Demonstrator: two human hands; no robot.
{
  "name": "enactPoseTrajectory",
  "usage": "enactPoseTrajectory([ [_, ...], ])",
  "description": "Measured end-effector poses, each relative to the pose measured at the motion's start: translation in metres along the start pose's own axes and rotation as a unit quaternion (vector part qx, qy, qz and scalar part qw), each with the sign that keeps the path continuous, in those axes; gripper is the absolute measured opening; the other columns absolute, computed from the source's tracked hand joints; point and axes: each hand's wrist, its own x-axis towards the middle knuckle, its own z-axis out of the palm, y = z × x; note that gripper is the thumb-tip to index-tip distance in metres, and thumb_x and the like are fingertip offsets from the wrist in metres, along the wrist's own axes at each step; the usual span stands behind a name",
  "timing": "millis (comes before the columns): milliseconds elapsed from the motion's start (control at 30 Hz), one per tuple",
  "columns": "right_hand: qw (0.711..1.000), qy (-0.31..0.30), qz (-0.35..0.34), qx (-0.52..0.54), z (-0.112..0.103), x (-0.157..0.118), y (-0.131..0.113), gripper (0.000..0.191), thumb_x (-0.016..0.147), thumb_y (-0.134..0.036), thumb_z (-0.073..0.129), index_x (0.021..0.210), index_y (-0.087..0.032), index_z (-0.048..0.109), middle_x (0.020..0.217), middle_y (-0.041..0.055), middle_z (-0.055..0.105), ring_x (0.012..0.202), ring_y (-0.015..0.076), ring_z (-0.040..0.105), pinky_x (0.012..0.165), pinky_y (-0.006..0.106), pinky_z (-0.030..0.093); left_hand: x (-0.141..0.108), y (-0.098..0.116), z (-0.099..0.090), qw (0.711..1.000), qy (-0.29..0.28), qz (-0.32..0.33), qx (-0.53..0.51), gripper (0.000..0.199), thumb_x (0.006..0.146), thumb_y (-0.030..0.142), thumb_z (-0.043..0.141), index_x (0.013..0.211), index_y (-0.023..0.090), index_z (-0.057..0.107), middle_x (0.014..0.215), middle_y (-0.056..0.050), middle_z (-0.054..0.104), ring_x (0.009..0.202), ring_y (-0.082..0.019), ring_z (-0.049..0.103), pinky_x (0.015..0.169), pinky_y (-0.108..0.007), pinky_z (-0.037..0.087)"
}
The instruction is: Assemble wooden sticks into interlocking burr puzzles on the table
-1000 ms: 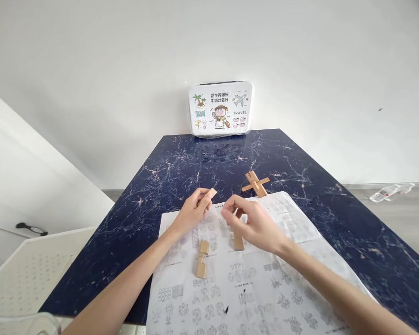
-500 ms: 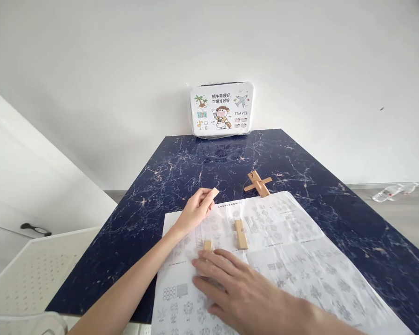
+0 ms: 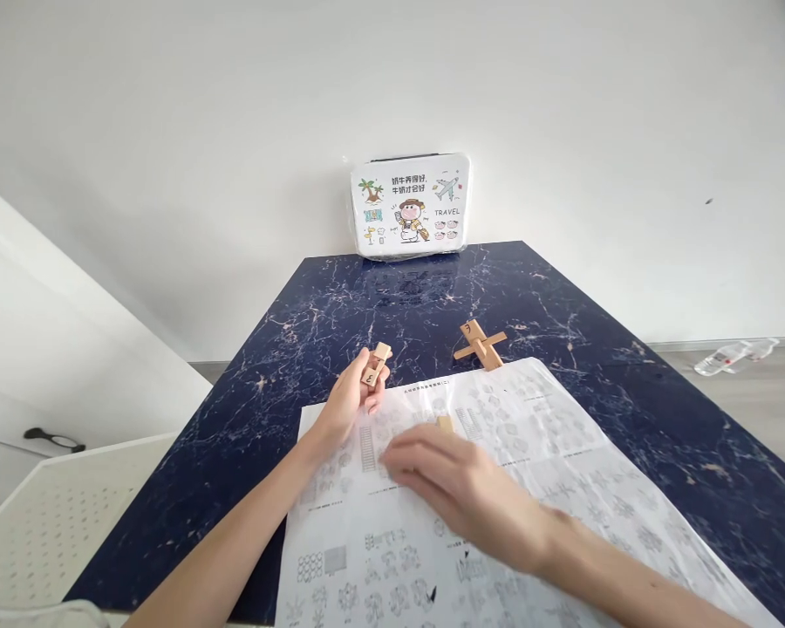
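Note:
My left hand [image 3: 353,388] is closed around a notched wooden puzzle block [image 3: 378,359] marked with a 3, above the top left edge of the printed paper sheet [image 3: 536,506]. Over the paper is my right hand [image 3: 441,475], palm down, its fingers curled together. Whatever they grip, if anything, is hidden. Just beyond those knuckles, another wooden block [image 3: 446,425] shows only its far end. Past the paper's top edge lies a wooden cross [image 3: 481,344] of joined pieces, one marked with a 3.
The dark blue marbled table [image 3: 340,305] narrows away toward the wall. A white cartoon-printed case [image 3: 411,208] in clear wrap stands at its far end. A white perforated chair [image 3: 58,506] is at the left. Clear plastic bottles [image 3: 733,356] lie on the floor at right.
My left hand has turned, exposing the block's marked face. My right hand has gone from spread to curled and shifted forward. The small block by its fingertips no longer shows.

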Motion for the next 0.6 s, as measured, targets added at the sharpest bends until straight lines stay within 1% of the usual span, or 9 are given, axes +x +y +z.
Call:
enactPoseTrajectory([
  [33,0.996,0.032,0.057,0.065,-0.004,0.005,0.003,0.02,0.108,-0.02,0.056,0.119,-0.023,0.072,0.113,0.0081,0.076,0.097,0.0207,0.074,0.087,0.038,0.063,0.0,0.002,0.001,1.0,-0.007,-0.01,-0.028,0.028,0.103,0.047,0.049,0.098,0.02,0.055,0.082,0.002,0.048,0.05,-0.007,0.028,0.048,-0.025,0.033],
  [67,0.983,0.065,0.118,0.128,-0.009,0.011,0.006,0.018,0.108,-0.025,0.058,0.116,-0.024,0.073,0.106,0.0058,0.076,0.084,0.0178,0.073,0.08,0.036,0.063,-0.001,0.003,0.001,0.998,-0.018,-0.018,-0.05,0.021,0.1,0.04,0.052,0.1,0.019,0.056,0.084,0.002,0.049,0.051,-0.007,0.029,0.049,-0.025,0.035],
  [100,0.962,0.104,0.172,0.186,-0.013,0.016,0.011,0.018,0.107,-0.032,0.06,0.117,-0.025,0.074,0.103,0.0053,0.076,0.079,0.0173,0.072,0.076,0.035,0.063,-0.002,0.005,0.002,0.997,-0.032,-0.024,-0.065,0.015,0.097,0.033,0.056,0.099,0.019,0.057,0.086,0.001,0.051,0.053,-0.007,0.032,0.05,-0.024,0.036],
  [200,0.892,0.193,0.275,0.302,-0.025,0.028,0.027,0.032,0.098,-0.048,0.073,0.12,-0.026,0.076,0.104,0.0055,0.075,0.091,0.019,0.07,0.088,0.037,0.06,-0.006,0.006,0.004,0.995,-0.051,-0.02,-0.086,0.011,0.091,0.025,0.067,0.098,0.017,0.062,0.096,-0.002,0.056,0.061,-0.008,0.041,0.058,-0.025,0.043],
  [267,0.842,0.22,0.308,0.384,-0.029,0.034,0.039,0.034,0.093,-0.051,0.078,0.115,-0.025,0.079,0.101,0.0042,0.074,0.089,0.0171,0.068,0.091,0.035,0.059,-0.008,0.003,0.006,0.995,-0.053,-0.007,-0.083,0.016,0.093,0.028,0.072,0.1,0.016,0.067,0.101,-0.004,0.058,0.069,-0.01,0.048,0.067,-0.026,0.046],
  [367,0.803,0.233,0.297,0.462,-0.028,0.039,0.055,0.033,0.088,-0.048,0.083,0.109,-0.023,0.08,0.104,0.0042,0.074,0.092,0.0166,0.068,0.096,0.034,0.057,-0.011,-0.001,0.01,0.994,-0.077,0.008,-0.072,0.025,0.096,0.037,0.076,0.11,0.017,0.072,0.104,-0.006,0.062,0.082,-0.014,0.058,0.08,-0.03,0.05],
  [467,0.797,0.237,0.285,0.477,-0.024,0.042,0.065,0.036,0.085,-0.046,0.087,0.112,-0.023,0.079,0.11,0.0055,0.076,0.102,0.0193,0.071,0.106,0.036,0.055,-0.012,-0.006,0.014,0.993,-0.099,0.013,-0.069,0.033,0.099,0.039,0.074,0.126,0.02,0.072,0.118,-0.009,0.066,0.094,-0.02,0.067,0.091,-0.037,0.053],
  [533,0.823,0.227,0.277,0.441,-0.022,0.043,0.07,0.04,0.087,-0.047,0.085,0.119,-0.024,0.077,0.114,0.0065,0.077,0.11,0.0222,0.072,0.109,0.04,0.054,-0.012,-0.009,0.015,0.991,-0.108,0.022,-0.07,0.035,0.101,0.039,0.072,0.132,0.022,0.07,0.132,-0.012,0.066,0.101,-0.023,0.071,0.097,-0.042,0.055],
  [600,0.862,0.223,0.268,0.369,-0.021,0.042,0.073,0.042,0.09,-0.048,0.081,0.125,-0.025,0.075,0.118,0.0075,0.077,0.114,0.0245,0.072,0.107,0.043,0.055,-0.011,-0.01,0.016,0.99,-0.112,0.034,-0.076,0.036,0.101,0.038,0.072,0.134,0.023,0.07,0.143,-0.012,0.064,0.11,-0.027,0.074,0.105,-0.046,0.054],
])
